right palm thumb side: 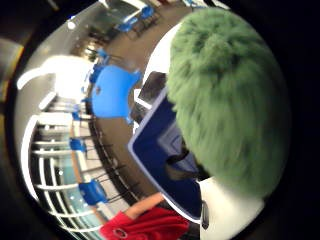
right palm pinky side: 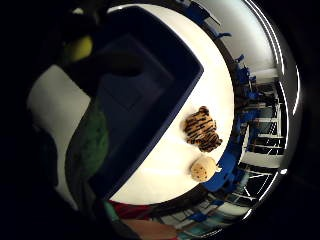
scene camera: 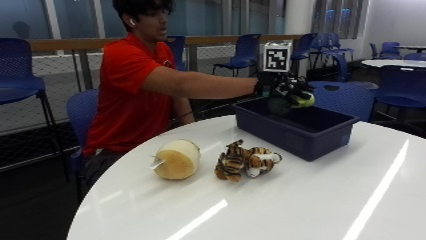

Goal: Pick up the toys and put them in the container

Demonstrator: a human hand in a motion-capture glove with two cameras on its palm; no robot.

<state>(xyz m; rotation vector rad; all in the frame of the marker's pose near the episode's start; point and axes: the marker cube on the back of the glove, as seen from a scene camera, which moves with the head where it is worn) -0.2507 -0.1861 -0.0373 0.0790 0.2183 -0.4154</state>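
A person in a red shirt [scene camera: 126, 95] sits at a round white table [scene camera: 299, 200] and reaches the gloved right hand [scene camera: 279, 87] out over a dark blue container [scene camera: 293, 125]. The hand's fingers are curled round a green plush toy [scene camera: 289, 102] with a yellow-green patch on it, holding it above the container's open top, over the side of the container nearest the person (whether the toy touches the rim cannot be told). In the thumb side palm view the toy's shaggy green fur [right palm thumb side: 225, 95] fills much of the picture, with the container [right palm thumb side: 160, 160] just beyond it. In the little finger side palm view the container's dark inside [right palm pinky side: 135, 95] lies right under the palm.

Two more toys lie on the table outside the container. A striped tiger plush [scene camera: 243, 160] lies on its side just beside the container's near long wall, not touching it. A pale, rounded plush [scene camera: 176, 159] sits past the tiger, farther from the container and near the table edge. From the little finger side both show beside the container too: the tiger [right palm pinky side: 201, 129] and the pale spotted one [right palm pinky side: 202, 169]
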